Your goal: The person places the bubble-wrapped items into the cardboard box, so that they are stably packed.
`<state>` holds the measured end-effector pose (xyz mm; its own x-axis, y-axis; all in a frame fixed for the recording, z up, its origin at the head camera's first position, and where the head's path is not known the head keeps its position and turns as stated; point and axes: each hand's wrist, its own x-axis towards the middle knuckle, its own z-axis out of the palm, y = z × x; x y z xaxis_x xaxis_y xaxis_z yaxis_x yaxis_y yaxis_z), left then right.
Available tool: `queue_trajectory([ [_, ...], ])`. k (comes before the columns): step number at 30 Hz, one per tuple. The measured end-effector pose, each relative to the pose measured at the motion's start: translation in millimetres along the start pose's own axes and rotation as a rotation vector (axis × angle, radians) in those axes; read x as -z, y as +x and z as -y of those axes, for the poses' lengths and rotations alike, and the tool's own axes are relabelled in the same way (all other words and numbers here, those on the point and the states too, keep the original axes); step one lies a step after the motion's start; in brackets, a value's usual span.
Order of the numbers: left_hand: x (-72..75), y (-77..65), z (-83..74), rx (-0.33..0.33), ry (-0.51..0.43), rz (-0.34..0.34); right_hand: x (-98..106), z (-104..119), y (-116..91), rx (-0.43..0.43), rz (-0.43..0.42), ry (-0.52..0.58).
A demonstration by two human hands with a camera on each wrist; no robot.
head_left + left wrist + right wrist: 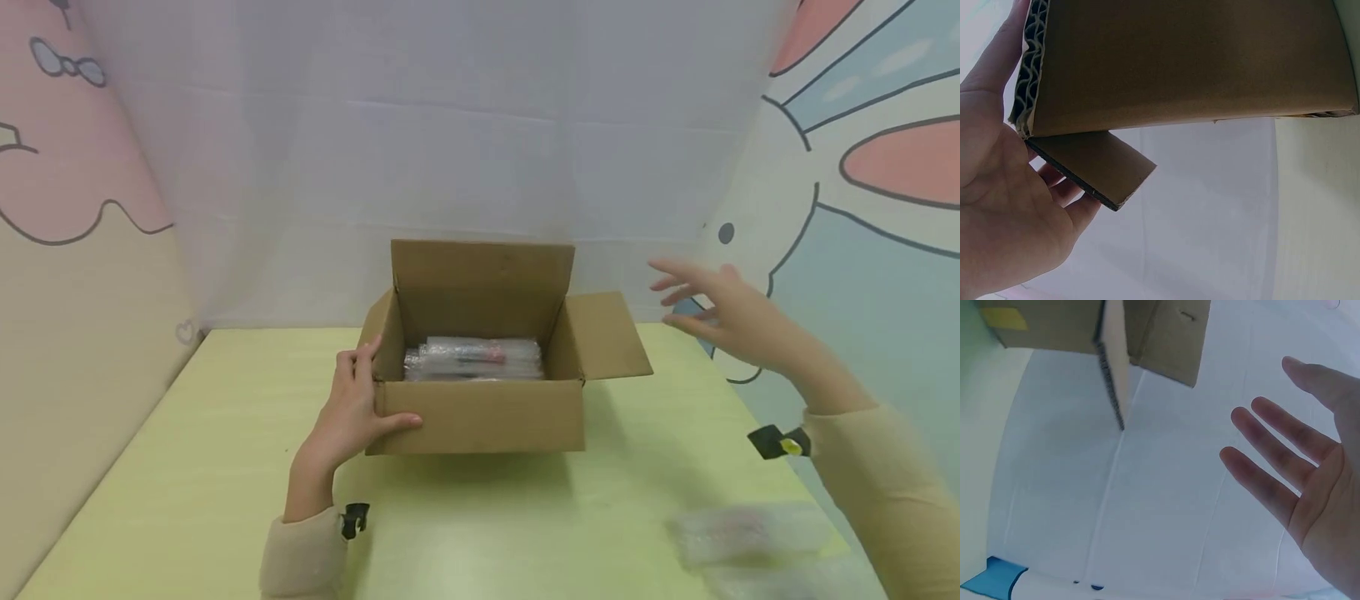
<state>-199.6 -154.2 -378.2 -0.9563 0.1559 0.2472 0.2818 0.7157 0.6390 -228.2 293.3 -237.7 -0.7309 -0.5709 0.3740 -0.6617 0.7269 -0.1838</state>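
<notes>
An open cardboard box [480, 417] sits on the table, holding several bubble-wrapped packages [480, 358]. My left hand [352, 421] grips its front left corner, thumb across the front panel and fingers behind the left flap. In the left wrist view, the fingers of the left hand [1016, 194] go behind a cardboard flap [1094, 165]. My right hand [723, 312] is in the air right of the box, apart from the right flap [609, 335]. Its fingers are spread and nothing is in them; the right wrist view shows the same right hand [1310, 462] beside the box flaps.
Bubble-wrapped packages [750, 533] lie on the yellow-green table [187, 483] at front right, blurred. A white sheet [480, 150] hangs behind the box. Walls with cartoon pictures stand at left and right. The box's back flap [483, 265] stands up.
</notes>
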Motion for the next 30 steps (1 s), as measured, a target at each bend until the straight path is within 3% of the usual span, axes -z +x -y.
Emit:
queue_trajectory([
  [4,2.1,-1.4,3.6,-0.007,0.004,-0.005,-4,-13,-39,-0.090,0.010,-0.006],
  [9,4.4,-3.0,4.7,0.001,-0.009,0.000,-21,-26,-82,-0.102,-0.001,-0.034],
  [16,6.8,-3.0,6.6,0.004,-0.013,0.004,-52,-33,-133,-0.148,0.096,0.014],
  [20,8.2,-2.8,7.3,0.004,-0.008,0.000,-65,-36,-155,-0.176,0.152,0.070],
  [30,9.2,-2.0,11.1,0.004,0.000,0.003,-92,-44,-193,-0.127,0.219,0.167],
])
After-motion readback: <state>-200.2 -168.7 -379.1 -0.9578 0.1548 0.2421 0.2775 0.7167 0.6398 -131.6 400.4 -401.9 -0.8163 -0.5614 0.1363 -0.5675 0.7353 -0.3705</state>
